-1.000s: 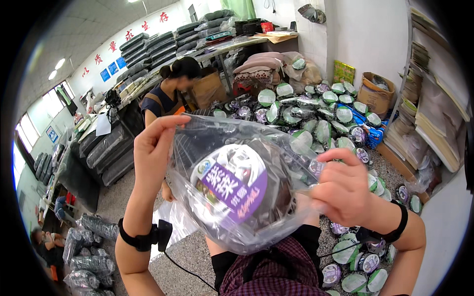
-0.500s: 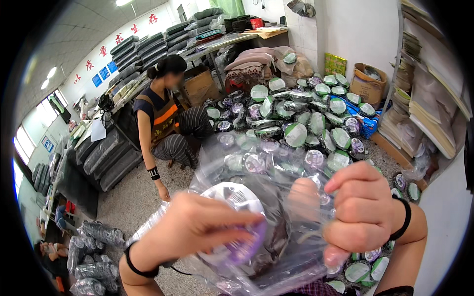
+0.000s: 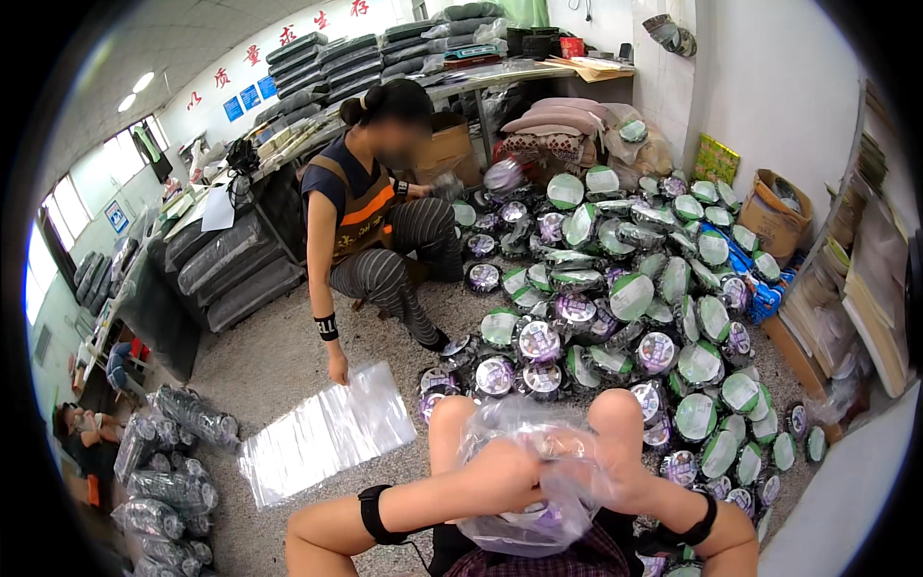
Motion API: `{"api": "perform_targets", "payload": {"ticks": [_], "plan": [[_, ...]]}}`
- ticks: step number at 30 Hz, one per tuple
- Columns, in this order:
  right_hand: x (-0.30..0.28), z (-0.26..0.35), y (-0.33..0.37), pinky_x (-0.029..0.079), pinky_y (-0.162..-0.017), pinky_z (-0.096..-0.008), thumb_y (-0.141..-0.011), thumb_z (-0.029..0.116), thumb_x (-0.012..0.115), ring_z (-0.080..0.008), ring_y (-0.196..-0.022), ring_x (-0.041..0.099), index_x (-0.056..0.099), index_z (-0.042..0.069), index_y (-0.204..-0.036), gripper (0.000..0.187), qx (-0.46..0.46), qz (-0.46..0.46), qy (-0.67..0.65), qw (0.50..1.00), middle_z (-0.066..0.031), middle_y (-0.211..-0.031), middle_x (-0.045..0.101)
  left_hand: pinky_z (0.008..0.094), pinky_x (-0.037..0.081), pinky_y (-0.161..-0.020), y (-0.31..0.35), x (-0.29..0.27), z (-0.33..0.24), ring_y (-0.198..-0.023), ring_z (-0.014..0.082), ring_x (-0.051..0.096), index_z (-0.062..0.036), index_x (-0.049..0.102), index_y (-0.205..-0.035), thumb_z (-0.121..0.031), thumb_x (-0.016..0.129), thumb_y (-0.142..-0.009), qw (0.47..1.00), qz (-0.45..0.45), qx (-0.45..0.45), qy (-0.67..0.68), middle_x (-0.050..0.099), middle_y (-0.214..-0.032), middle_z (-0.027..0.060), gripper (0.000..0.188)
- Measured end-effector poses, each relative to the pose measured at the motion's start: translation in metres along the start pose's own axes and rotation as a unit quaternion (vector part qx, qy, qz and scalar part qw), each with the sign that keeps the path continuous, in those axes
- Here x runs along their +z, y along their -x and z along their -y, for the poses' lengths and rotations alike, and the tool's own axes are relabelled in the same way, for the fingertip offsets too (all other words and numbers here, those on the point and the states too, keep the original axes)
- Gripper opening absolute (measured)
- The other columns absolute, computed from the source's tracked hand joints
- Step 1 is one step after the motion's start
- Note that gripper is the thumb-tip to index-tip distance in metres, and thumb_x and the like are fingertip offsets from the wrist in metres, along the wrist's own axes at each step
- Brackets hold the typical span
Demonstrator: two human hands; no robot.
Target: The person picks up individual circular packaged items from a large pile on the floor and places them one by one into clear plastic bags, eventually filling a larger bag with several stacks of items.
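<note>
Low over my lap, between my knees, I hold a clear plastic bag [image 3: 490,524] with both hands. My left hand [image 3: 510,469] is closed on the bag from the left. My right hand [image 3: 613,476] grips the gathered plastic from the right. Through the film, part of a round pack with a purple and white label [image 3: 538,514] shows below my hands. Crumpled film covers some of my fingers. Beyond my knees lies a large heap of round wrapped packs [image 3: 632,296] with green or purple labels.
A co-worker [image 3: 356,212] crouches at the left, one hand at flat clear plastic bags [image 3: 327,433] on the floor. Near their other hand is a blurred round pack [image 3: 504,175]. Bagged rolls of packs [image 3: 173,490] lie lower left; a cardboard box [image 3: 777,216] and shelf stand right.
My hands have come down and closer together over my lap with the bag. The purple-labelled pack, earlier under my left hand at the bag, is now mostly hidden. My view has shifted left.
</note>
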State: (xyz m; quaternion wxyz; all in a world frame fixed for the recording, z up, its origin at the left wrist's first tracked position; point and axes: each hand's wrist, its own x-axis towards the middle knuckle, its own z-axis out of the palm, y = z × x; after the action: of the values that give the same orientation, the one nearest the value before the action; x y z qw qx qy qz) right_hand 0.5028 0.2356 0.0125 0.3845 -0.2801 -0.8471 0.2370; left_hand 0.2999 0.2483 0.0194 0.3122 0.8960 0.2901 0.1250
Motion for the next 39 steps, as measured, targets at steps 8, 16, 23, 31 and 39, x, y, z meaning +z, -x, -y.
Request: {"api": "perform_targets", "payload": {"ticks": [8,16,23,31,39], "plan": [[0.024,0.003,-0.014,0.03,-0.046,-0.0246,-0.094,0.032,0.045,-0.0107,-0.054,0.038,0.044,0.012,-0.075,0.028,0.183,-0.195,-0.715,0.646,-0.0006,-0.065,0.04,0.0313,0.043,-0.055,0.079,-0.084,-0.022,-0.06,0.0194,0.055,-0.0085,0.064,-0.085,-0.035,0.071,-0.077,0.99,0.1,-0.068,-0.074,0.054,-0.064,0.0059,0.029],[0.025,0.013,-0.024,0.041,-0.046,-0.0307,-0.095,0.016,0.045,-0.0175,-0.048,0.045,0.045,0.0,-0.069,0.03,0.254,-0.364,-0.648,0.619,-0.0104,-0.06,0.049,0.0376,0.039,-0.092,0.082,-0.039,0.0,-0.114,0.0237,0.043,-0.0032,0.043,-0.127,-0.026,0.073,-0.077,0.972,-0.222,-0.001,0.074,0.042,-0.125,0.0169,0.063],[0.05,0.029,-0.019,0.043,-0.082,-0.0362,-0.093,0.034,0.048,-0.0194,-0.097,0.049,0.044,0.004,-0.109,0.035,0.201,-0.177,-0.64,0.721,-0.0113,-0.107,0.051,0.0285,0.042,-0.084,0.045,-0.022,-0.032,-0.096,0.0171,0.052,-0.0032,0.059,-0.104,-0.018,0.037,-0.099,0.885,-0.188,-0.09,0.416,0.055,-0.098,0.0075,0.027],[0.05,0.031,-0.014,0.025,-0.108,-0.0405,-0.078,0.015,0.07,-0.0285,-0.132,0.027,0.031,-0.002,-0.133,0.07,0.105,0.047,-0.361,0.925,-0.0129,-0.136,0.038,0.039,0.037,-0.098,0.023,-0.047,-0.054,-0.107,0.0281,0.051,-0.0069,0.058,-0.115,-0.025,0.057,-0.086,0.935,-0.265,0.074,-0.224,0.052,-0.11,0.0119,0.035],[-0.041,-0.135,-0.011,0.048,-0.068,-0.027,-0.094,0.026,0.049,-0.0116,-0.066,0.052,0.053,0.005,-0.098,0.022,0.269,-0.261,-0.188,0.908,-0.0009,-0.076,0.054,0.042,0.034,-0.101,0.006,-0.021,0.061,-0.114,0.0339,0.047,-0.0049,0.048,-0.127,-0.019,0.065,-0.08,0.949,-0.313,-0.035,-0.008,0.049,-0.125,0.0161,0.052]]}}
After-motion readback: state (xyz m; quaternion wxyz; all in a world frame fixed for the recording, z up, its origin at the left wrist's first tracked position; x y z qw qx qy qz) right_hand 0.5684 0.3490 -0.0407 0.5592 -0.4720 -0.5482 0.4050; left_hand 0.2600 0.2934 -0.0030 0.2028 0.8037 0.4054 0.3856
